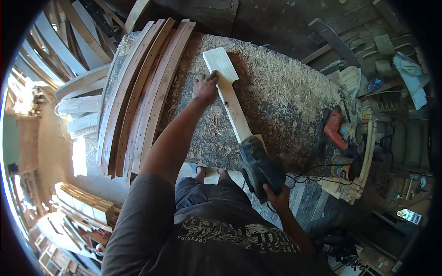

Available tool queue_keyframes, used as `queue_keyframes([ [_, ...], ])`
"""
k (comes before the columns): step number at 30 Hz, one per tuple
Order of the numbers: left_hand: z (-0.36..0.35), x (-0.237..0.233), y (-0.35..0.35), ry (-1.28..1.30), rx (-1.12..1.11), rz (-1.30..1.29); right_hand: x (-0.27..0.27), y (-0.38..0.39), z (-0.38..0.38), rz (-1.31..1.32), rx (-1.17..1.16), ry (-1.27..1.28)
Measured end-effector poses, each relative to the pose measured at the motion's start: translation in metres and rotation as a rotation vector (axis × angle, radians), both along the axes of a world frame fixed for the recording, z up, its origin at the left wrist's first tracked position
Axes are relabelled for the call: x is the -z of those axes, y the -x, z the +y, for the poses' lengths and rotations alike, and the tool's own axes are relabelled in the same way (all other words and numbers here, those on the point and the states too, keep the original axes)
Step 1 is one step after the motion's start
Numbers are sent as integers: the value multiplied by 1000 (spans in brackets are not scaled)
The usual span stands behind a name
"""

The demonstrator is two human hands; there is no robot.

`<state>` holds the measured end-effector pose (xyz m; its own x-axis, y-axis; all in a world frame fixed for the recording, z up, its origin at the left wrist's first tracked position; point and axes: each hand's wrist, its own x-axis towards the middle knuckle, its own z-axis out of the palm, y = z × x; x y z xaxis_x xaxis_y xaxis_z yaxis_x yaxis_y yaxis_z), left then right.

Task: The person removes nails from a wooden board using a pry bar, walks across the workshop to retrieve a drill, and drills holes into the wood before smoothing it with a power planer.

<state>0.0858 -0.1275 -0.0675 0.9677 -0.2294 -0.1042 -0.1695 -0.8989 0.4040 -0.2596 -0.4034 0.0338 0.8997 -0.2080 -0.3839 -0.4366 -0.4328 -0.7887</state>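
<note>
A pale wooden piece (pixel 233 110) with a wide paddle-shaped end lies across the shavings-covered workbench (pixel 202 146). My left hand (pixel 206 88) grips its left edge just below the wide end, fingertips on the wood. My right hand (pixel 277 198) is wrapped round the rear handle of a dark power tool that looks like an electric hand planer (pixel 258 163). The planer's front rests over the near end of the wooden piece and hides part of it. Its underside is out of sight, and a black cord trails from it to the right.
Several long curved boards (pixel 152 92) lie along the bench's left side. Wood shavings (pixel 285 83) cover much of the top. An orange-red power drill (pixel 335 130) lies at the right, near looped cords (pixel 317 166). More timber (pixel 85 207) is stacked at lower left.
</note>
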Motion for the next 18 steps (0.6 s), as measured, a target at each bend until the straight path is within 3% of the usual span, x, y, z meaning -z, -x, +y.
queue_keyframes([
  [7,15,-6,4,116,-16,20,5,-83,37,-45,-11,14],
  [11,38,13,23,302,-112,-171,4,-119,55,-106,-43,37],
  [16,48,16,80,434,-261,-191,6,-179,81,-161,-65,74],
  [18,43,17,116,556,-178,-141,14,-210,90,-174,-80,162],
])
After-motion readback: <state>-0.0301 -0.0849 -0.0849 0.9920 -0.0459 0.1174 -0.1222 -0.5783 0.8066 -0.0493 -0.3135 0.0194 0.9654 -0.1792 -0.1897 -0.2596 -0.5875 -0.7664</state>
